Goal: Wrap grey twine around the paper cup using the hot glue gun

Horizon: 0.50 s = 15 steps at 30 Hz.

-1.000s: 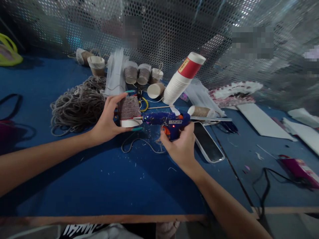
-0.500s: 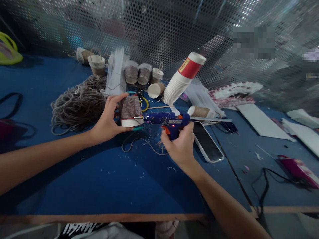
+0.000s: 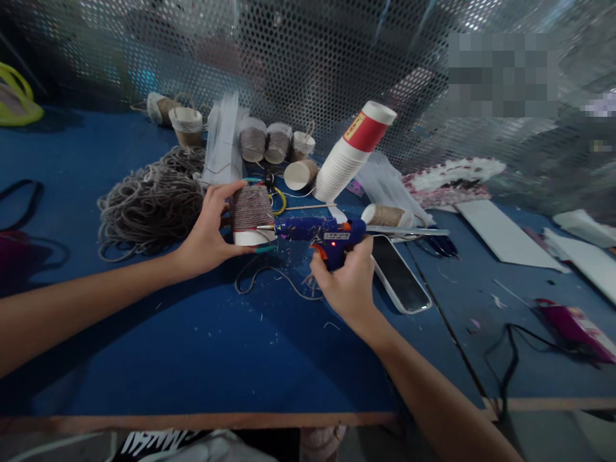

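Between its thumb and fingers, my left hand [image 3: 206, 228] grips a paper cup [image 3: 251, 212] wrapped in grey-brown cord, with a white band left bare at the near end. My right hand [image 3: 347, 277] is wrapped round the handle of a blue glue gun [image 3: 312, 230], thumb by its orange trigger. The gun's nozzle meets the cup near the border of cord and white. A clear glue stick [image 3: 407, 230] juts out of the gun's back, and a small red light glows on its side. Loose cord [image 3: 283, 276] trails on the table below the cup.
A heap of grey cord [image 3: 154, 199] lies left of my left hand. Behind stand a leaning stack of white paper cups [image 3: 344, 160] and several cord-wrapped cups [image 3: 253, 140]. A phone [image 3: 402, 276] lies right of my right hand. Yellow-handled scissors [image 3: 280, 201] sit behind the held cup.
The glue gun has shifted very slightly left along the cup. Both hands keep their grip, and little else differs.
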{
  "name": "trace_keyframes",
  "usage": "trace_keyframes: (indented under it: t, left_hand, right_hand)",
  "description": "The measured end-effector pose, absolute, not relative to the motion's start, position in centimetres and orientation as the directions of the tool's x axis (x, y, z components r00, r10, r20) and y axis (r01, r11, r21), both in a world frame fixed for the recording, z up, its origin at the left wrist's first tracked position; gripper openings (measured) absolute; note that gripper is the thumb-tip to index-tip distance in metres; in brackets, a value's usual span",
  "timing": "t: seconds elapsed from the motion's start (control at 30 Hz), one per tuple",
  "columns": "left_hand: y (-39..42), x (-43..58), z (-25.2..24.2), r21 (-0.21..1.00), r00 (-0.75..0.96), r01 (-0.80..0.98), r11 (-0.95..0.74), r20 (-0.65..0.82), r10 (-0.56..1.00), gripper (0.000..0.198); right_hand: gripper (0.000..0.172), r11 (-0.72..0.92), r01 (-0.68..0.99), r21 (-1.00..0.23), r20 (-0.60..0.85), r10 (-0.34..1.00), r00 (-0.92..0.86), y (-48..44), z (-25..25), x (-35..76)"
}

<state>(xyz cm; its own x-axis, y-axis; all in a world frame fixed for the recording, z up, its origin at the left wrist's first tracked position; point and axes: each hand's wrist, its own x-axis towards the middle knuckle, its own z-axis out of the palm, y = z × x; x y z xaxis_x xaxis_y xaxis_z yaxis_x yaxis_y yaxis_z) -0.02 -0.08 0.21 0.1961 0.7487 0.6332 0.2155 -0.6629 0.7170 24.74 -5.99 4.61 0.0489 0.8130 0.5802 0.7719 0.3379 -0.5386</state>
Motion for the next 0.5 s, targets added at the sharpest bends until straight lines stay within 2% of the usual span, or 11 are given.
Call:
trace_keyframes:
  t: [0.5]
  left_hand:
    - [-0.16,0.09,0.31,0.736,0.165,0.206,-0.645,0.624,0.764,0.092]
  right_hand:
    - [0.040,0.312,0.774,-0.551,0.560,0.826,0.066,-5.99,4.67,25.01]
